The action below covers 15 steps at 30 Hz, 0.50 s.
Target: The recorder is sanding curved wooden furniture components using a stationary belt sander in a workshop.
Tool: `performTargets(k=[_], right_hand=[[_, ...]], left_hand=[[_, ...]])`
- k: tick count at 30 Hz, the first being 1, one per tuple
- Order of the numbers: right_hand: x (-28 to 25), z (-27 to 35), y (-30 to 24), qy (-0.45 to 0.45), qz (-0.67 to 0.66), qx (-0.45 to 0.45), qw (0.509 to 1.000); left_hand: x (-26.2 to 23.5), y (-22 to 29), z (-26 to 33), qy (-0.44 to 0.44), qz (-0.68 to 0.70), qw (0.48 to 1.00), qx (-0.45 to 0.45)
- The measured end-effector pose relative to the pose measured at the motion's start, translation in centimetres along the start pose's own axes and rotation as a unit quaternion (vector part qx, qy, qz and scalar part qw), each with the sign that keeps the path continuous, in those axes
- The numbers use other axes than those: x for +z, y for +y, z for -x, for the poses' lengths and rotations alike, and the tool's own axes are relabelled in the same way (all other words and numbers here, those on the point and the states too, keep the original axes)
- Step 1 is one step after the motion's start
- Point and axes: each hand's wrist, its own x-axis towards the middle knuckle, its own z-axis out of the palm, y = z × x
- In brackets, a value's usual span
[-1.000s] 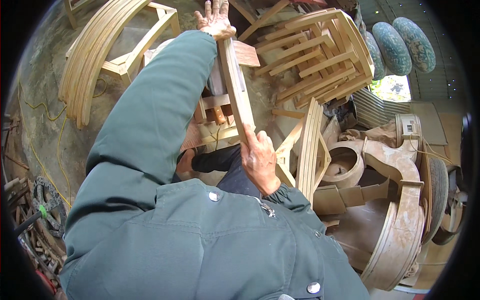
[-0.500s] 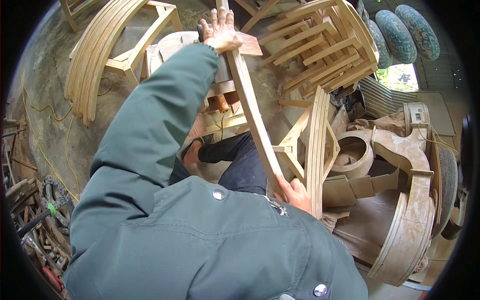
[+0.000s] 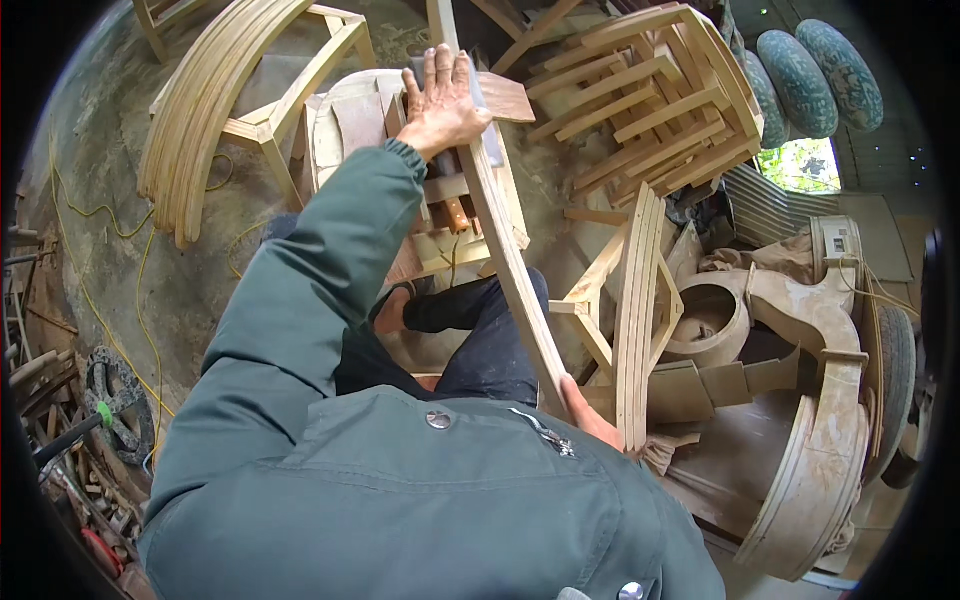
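A long pale wooden slat (image 3: 510,270) runs from the top middle down toward my right hip. My left hand (image 3: 440,100) lies flat on its far end with fingers spread, arm stretched out in a green jacket sleeve. My right hand (image 3: 590,415) grips the slat's near end, mostly hidden behind my jacket. The slat crosses over my dark-trousered leg (image 3: 480,330) and a small wooden bench (image 3: 450,240) below it.
A curved wooden frame (image 3: 640,320) stands upright just right of the slat. Stacked chair frames (image 3: 650,100) lie top right, and bent wood arcs (image 3: 200,130) top left. Carved pale furniture parts (image 3: 820,400) fill the right. A yellow cord (image 3: 90,290) and tools lie left.
My right hand has slid down the slat toward my body, from mid-length to its near end. The slat's near end has swung down and to the right. My left hand stays on the far end.
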Motion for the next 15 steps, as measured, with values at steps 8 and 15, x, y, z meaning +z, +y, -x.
performTargets(k=[8, 15], right_hand=[[0.3, -12.4, -5.5, 0.062, 0.027, -0.096, 0.993], [-0.1, -24.3, -11.0, 0.152, 0.008, -0.135, 0.979]], left_hand=[[-1.3, -5.1, -10.8, 0.04, -0.005, 0.999, -0.004], [0.4, -4.4, -13.6, 0.035, -0.019, 0.999, 0.01]])
